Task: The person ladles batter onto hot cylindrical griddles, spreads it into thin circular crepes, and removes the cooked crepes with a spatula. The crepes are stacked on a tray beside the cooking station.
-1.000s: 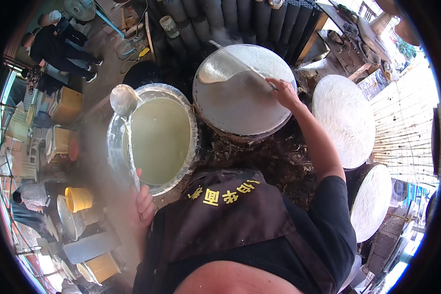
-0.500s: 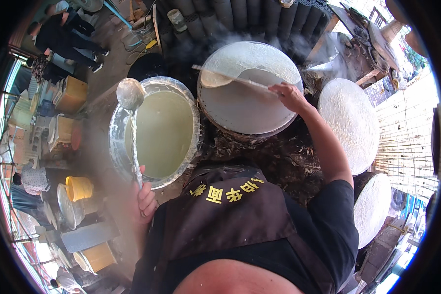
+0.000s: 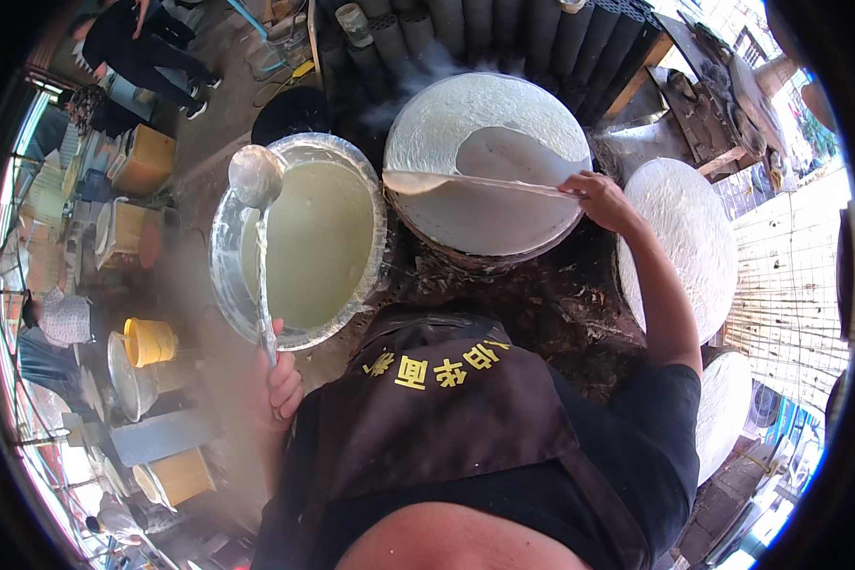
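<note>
Right hand (image 3: pixel 600 195), closed on the long thin stick (image 3: pixel 484 180) at upper centre, lifts a limp, tear-prone wet sheet (image 3: pixel 503 157); left hand (image 3: pixel 283 385) grips the ladle (image 3: pixel 256 180) handle, lower left.

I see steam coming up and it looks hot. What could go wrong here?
The right hand holds a long flat stick over the steaming round cooking surface, so steam might burn the fingers. The stick is lifting a thin white sheet, which could tear or fold. The left hand holds a ladle above the metal bowl of pale batter; drips might land outside the bowl.
</note>
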A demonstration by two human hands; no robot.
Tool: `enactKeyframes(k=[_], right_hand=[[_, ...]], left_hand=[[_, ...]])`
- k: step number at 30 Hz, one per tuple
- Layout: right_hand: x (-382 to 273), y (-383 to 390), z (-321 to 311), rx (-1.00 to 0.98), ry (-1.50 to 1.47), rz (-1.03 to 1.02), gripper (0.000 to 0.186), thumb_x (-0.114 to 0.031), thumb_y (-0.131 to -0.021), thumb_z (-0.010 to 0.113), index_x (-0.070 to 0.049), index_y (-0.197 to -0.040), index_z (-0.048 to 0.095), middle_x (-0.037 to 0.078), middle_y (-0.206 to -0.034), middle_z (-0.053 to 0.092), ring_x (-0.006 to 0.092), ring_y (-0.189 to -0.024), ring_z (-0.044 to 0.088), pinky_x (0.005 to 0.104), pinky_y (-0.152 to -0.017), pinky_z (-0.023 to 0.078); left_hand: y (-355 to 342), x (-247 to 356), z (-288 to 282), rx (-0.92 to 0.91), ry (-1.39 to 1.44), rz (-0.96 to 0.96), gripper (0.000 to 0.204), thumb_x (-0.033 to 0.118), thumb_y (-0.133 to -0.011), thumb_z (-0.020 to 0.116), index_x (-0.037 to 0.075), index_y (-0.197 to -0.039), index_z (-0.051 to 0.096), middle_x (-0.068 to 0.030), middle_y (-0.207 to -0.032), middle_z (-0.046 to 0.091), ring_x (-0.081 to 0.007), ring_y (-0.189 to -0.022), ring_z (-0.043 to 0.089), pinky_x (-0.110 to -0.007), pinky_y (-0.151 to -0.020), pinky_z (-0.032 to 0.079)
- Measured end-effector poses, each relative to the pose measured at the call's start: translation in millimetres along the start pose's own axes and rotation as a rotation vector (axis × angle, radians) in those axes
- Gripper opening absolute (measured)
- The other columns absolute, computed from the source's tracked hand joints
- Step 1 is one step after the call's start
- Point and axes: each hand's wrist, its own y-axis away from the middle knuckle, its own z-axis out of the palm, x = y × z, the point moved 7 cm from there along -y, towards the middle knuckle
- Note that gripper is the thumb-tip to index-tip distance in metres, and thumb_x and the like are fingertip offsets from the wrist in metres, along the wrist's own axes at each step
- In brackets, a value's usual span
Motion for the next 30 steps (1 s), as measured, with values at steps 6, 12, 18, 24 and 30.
enactKeyframes(k=[6,12,18,24,30], right_hand=[[6.0,-14.9,-6.4,0.167,0.075,0.109,0.028,-0.007,-0.090,0.054,-0.019,-0.109,0.070,0.008,-0.098,0.063,0.0282,-0.093,0.063,0.0388,-0.080,0.050],[-15.3,56.3,-4.8,0.102,0.049,-0.047,0.025,0.000,-0.089,0.055,-0.015,-0.104,0.070,0.009,-0.096,0.062,0.0274,-0.090,0.064,0.0376,-0.076,0.052],[-40.0,168.2,-12.8,0.271,-0.101,0.194,0.039,0.011,-0.077,0.058,-0.008,-0.110,0.067,0.008,-0.086,0.059,0.0227,-0.079,0.062,0.0352,-0.072,0.050],[-151.5,103.1,128.4,0.220,-0.899,0.464,0.055,-0.002,-0.089,0.057,-0.012,-0.141,0.041,0.006,-0.088,0.062,0.0116,-0.061,0.054,0.0277,-0.053,0.048],[-211.0,-8.5,237.7,0.383,-0.737,0.422,0.052,-0.010,-0.090,0.052,-0.010,-0.141,0.041,0.010,-0.075,0.061,0.0147,-0.052,0.055,0.0310,-0.047,0.047]], left_hand=[[3.5,-10.2,11.1,-0.029,0.004,-0.019,0.043,0.026,-0.105,0.036,0.012,-0.144,0.033,-0.0024,-0.069,0.040,-0.0116,-0.044,0.037,-0.026,-0.035,0.035],[-2.9,-15.5,19.6,-0.094,-0.015,-0.090,0.045,0.030,-0.106,0.032,0.014,-0.147,0.027,0.0010,-0.071,0.037,-0.0072,-0.047,0.033,-0.023,-0.039,0.035],[-12.9,-2.8,-2.1,-0.174,-0.079,-0.136,0.045,0.031,-0.106,0.031,0.014,-0.147,0.026,0.0034,-0.071,0.034,-0.0040,-0.047,0.030,-0.019,-0.038,0.033],[-19.9,21.5,-16.2,-0.217,-0.031,-0.154,0.045,0.031,-0.106,0.031,0.014,-0.147,0.026,0.0034,-0.070,0.034,-0.0036,-0.046,0.030,-0.019,-0.036,0.032],[-27.7,57.6,-26.6,-0.313,-0.075,-0.166,0.049,0.028,-0.106,0.030,0.010,-0.150,0.017,0.0001,-0.072,0.037,-0.0040,-0.045,0.033,-0.019,-0.035,0.031]])
